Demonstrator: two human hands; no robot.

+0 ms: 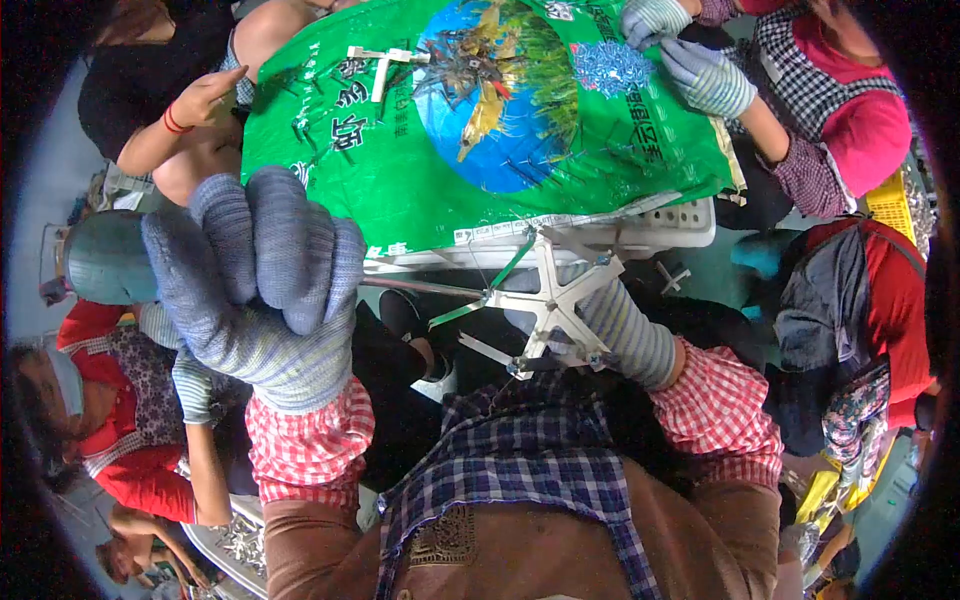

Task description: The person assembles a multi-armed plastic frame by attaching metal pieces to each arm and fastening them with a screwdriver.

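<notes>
My left hand (pixel 265 290), in a grey knitted glove, is raised at the left with its fingers wrapped round a screwdriver (pixel 112 257). The thick dark-green handle sticks out on the left of the fist. From its other side a thin shaft (pixel 420 287) runs right, its tip at one arm of a white star-shaped metal frame (pixel 548 298). Underneath, my right hand (pixel 640 335), in a striped glove, grips this frame; the frame hides some fingers. Narrow green strips (pixel 512 262) and small screws (pixel 595 358) sit at the frame's arm ends.
A green printed sack (pixel 300 200) covers a white crate (pixel 690 222) ahead. Blue-silver screws (pixel 612 68), dark thin pieces (pixel 465 55) and a white bracket (pixel 382 70) lie on it. Co-workers sit around; one person's gloved hands (pixel 700 80) are at the far right.
</notes>
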